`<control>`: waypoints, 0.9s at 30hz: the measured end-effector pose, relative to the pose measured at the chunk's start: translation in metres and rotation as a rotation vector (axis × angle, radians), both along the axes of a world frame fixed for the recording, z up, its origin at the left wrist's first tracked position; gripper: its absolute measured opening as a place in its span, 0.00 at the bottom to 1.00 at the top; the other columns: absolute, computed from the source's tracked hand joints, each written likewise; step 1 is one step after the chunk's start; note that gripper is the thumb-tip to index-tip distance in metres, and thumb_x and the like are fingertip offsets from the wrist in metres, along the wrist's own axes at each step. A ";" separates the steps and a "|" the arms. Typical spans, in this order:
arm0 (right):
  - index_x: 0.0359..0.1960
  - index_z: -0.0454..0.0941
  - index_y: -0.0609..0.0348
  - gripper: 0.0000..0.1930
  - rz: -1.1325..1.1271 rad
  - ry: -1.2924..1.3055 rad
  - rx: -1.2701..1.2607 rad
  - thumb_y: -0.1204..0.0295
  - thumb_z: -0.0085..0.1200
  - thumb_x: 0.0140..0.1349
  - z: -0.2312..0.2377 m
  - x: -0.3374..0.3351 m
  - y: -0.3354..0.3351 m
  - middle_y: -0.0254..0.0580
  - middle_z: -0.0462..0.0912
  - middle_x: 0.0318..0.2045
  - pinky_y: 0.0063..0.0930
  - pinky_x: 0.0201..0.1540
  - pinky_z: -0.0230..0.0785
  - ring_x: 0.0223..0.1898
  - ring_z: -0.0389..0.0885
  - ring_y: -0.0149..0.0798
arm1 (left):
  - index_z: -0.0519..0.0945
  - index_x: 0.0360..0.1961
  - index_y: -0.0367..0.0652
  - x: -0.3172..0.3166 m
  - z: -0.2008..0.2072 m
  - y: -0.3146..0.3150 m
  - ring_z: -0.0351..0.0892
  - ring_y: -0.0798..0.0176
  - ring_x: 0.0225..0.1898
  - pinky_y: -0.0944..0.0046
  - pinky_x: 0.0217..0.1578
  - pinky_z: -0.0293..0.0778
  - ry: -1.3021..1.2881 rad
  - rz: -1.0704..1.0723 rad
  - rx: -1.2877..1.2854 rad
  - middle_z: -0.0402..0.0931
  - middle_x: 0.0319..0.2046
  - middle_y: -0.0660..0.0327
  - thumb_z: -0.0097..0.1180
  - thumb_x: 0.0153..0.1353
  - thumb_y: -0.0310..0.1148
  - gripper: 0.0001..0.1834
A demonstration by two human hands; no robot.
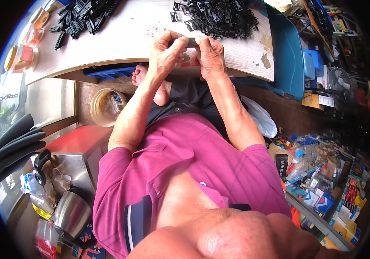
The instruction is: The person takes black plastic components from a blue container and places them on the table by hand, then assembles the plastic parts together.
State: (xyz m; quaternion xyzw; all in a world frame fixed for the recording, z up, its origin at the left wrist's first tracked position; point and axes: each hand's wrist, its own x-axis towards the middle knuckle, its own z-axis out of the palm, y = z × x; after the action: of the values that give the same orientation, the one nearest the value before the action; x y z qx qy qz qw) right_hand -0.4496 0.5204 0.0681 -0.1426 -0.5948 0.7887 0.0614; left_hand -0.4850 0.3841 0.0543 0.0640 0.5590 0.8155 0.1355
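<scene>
Both my hands are raised at the near edge of the white table (pixel 120 41). Between them is a small black plastic link (pixel 192 42), mostly covered by the fingers. My left hand (pixel 166 54) pinches its left end with thumb and fingers, and my right hand (pixel 211 56) pinches the right end. Beyond them lies a heap of loose black plastic links (pixel 226 19), a few scattered at its left side. Farther left on the table is a pile of black link strips (pixel 83 17), joined into short chain-like lengths.
Jars with pinkish contents (pixel 22 58) stand by the window at the table's left. A blue basket (pixel 111 72) is under the tabletop, with a round bucket (pixel 106 107) on the floor below. At the right are a teal plastic bin (pixel 289 56), a fan (pixel 340 80) and cluttered boxes (pixel 323 200).
</scene>
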 end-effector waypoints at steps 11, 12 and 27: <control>0.11 0.63 0.49 0.23 -0.302 0.019 -0.112 0.57 0.49 0.64 0.016 0.003 0.096 0.33 0.57 0.05 0.62 0.29 0.82 0.11 0.74 0.40 | 0.85 0.44 0.55 -0.085 -0.005 -0.008 0.76 0.50 0.47 0.51 0.48 0.73 1.052 0.242 -1.203 0.81 0.42 0.59 0.61 0.57 0.47 0.16; 0.09 0.61 0.48 0.25 -0.357 0.025 -0.114 0.56 0.48 0.64 0.020 0.003 0.117 0.34 0.57 0.05 0.65 0.31 0.81 0.12 0.74 0.41 | 0.85 0.42 0.54 -0.083 0.006 -0.010 0.76 0.50 0.47 0.48 0.48 0.72 1.083 0.161 -1.287 0.80 0.41 0.59 0.61 0.57 0.48 0.16; 0.34 0.77 0.59 0.10 -0.335 -0.105 -0.028 0.65 0.60 0.60 0.019 0.000 0.095 0.33 0.66 0.07 0.53 0.23 0.84 0.15 0.78 0.38 | 0.82 0.34 0.48 -0.082 -0.012 -0.008 0.78 0.51 0.42 0.50 0.39 0.76 1.022 0.310 -1.284 0.80 0.35 0.59 0.61 0.56 0.39 0.09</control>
State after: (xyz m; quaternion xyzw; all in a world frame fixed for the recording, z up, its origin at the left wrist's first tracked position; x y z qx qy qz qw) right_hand -0.4498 0.6153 0.0875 -0.2816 -0.5540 0.7672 0.1589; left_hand -0.5673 0.3762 0.0427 0.2588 0.9102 0.2183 -0.2385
